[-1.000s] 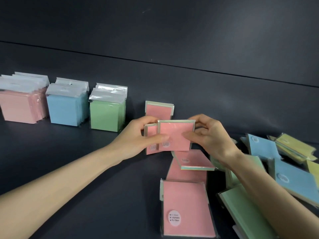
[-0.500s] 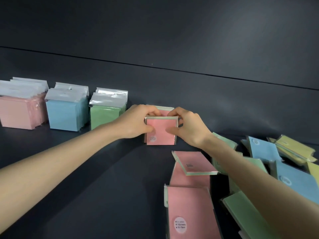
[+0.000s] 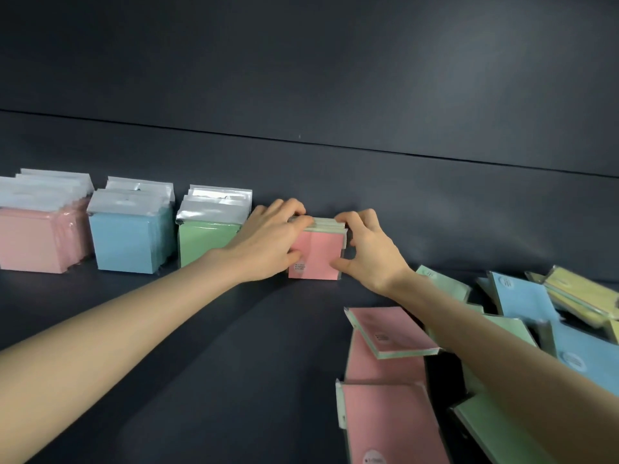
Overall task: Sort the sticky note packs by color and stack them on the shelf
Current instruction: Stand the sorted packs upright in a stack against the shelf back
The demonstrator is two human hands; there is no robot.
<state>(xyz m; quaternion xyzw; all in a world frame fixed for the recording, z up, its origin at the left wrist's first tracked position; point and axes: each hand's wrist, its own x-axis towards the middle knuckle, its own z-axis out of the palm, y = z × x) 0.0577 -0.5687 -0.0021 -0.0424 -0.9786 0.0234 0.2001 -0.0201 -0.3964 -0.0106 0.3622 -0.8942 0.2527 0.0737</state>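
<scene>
Together, left grip (image 3: 271, 242) and right grip (image 3: 368, 254) pinch upright pink packs (image 3: 318, 257) — dark matte shelf (image 3: 234, 346), dark wall (image 3: 335, 78).

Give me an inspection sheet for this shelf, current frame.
Surface: dark shelf, matte.
Job's things: upright pink packs near the back wall; pink row, blue row, green row standing to their left.
Clutter: loose pile of pink, green, blue and yellow packs at right, lying flat or tilted.
Hands: left hand and right hand grip the upright pink packs from either side.
Cables: nothing seen.
Surroundings: dark back wall, one horizontal seam.
</scene>
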